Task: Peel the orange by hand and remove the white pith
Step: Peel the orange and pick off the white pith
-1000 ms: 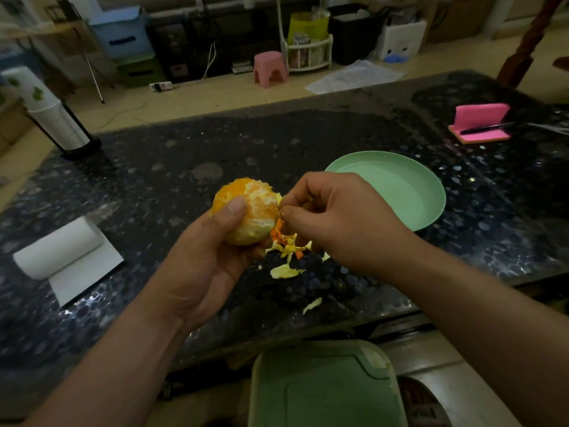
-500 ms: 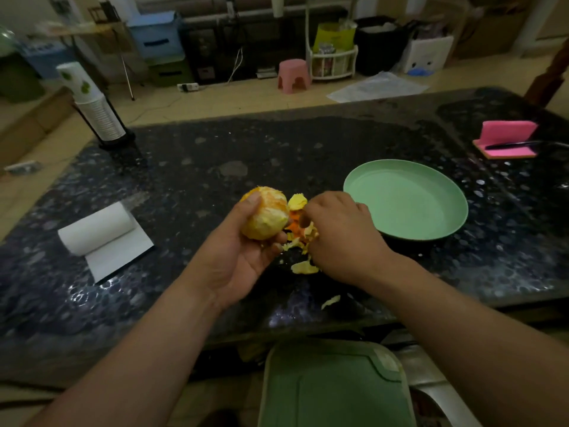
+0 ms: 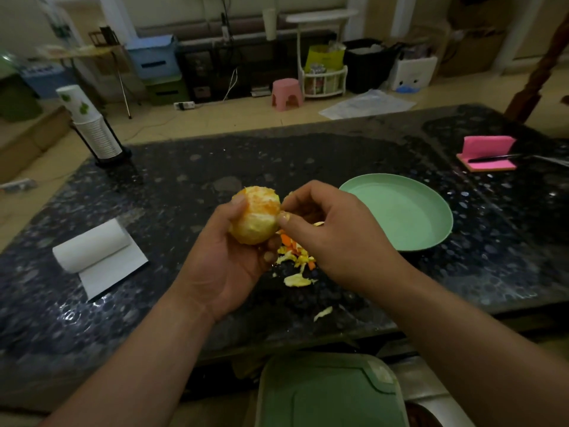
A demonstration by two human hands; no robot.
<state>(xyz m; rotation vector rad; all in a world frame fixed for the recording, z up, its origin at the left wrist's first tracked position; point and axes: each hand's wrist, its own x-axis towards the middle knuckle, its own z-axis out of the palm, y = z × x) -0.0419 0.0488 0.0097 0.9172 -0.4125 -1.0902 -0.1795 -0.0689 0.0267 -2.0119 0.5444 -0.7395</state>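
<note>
My left hand (image 3: 228, 269) grips a mostly peeled orange (image 3: 254, 217) from below and the left, thumb on its upper left side. Pale pith still covers much of its lower half, and orange flesh shows near the top. My right hand (image 3: 335, 232) comes in from the right with curled fingers, its thumb and fingertips pinching at the fruit's right side. A small pile of peel and pith scraps (image 3: 295, 260) lies on the dark table (image 3: 184, 186) just under both hands, with one stray scrap (image 3: 323, 313) nearer the front edge.
An empty green plate (image 3: 431, 229) sits right of my hands. A paper towel roll (image 3: 92, 248) lies at the left, a cup stack (image 3: 92, 127) at the far left corner, a pink sponge with a knife (image 3: 488, 155) at the far right. A green lid (image 3: 326, 392) is below the table edge.
My right hand has risen from the scrap pile back to the orange's right side. My left hand has turned the fruit, showing more pith. The head camera has shifted view.
</note>
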